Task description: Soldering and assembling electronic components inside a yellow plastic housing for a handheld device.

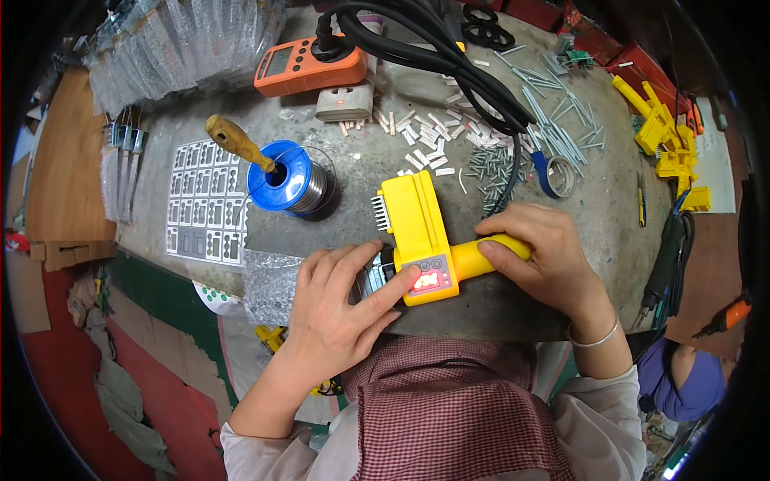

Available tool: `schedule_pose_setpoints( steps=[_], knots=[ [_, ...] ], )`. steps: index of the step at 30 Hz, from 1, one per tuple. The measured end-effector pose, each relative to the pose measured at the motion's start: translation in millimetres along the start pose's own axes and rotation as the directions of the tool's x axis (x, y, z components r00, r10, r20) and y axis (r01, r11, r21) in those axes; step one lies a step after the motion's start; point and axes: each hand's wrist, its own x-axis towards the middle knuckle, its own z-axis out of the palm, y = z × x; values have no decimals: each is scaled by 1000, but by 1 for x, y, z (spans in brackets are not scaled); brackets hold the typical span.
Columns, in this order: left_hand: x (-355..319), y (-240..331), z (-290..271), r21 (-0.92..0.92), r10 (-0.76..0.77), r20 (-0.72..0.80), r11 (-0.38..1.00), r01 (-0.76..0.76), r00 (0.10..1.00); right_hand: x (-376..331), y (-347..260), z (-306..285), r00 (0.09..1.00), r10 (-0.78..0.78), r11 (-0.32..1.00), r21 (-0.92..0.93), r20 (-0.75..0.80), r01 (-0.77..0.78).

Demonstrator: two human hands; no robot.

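Clasping the yellow handheld device (411,220) by its handle (469,263) in the right grip (545,250), near the table (521,317) edge; touching the display panel (428,279) with the left grip (331,309), cannot tell if pinching. Probably light, stiff; best held by the handle, sparing fragile-looking teeth (380,214).

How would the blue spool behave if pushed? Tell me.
The blue spool appears to stand on end, so it would probably slide rather than roll, unless it toppled. Its silvery, metallic-looking wire suggests it is fairly heavy for its size. The yellow-handled tool leaning in its hub would likely wobble.
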Motion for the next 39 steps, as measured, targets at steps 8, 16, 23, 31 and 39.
schedule_pose_setpoints(
  steps=[8,16,23,31,39],
  knots=[
    [5,3,-5,16,26,36,1000,-26,999,0,1,2,999,-7,1000,20,-37,8],
    [9,5,-7,-58,-24,84,998,29,996,-1,1,3,998,-3,1000,28,-57,5],
    [22,9,-17,-18,-36,208,999,40,977,-3,2,1,1000,1,999,52,-26,1],
    [20,5,-17,-56,-30,212,998,42,977,-3,3,2,1000,0,998,69,-23,1],
    [24,7,-21,-53,-34,250,997,49,968,-2,2,3,998,-16,999,44,-61,19]
  ],
)
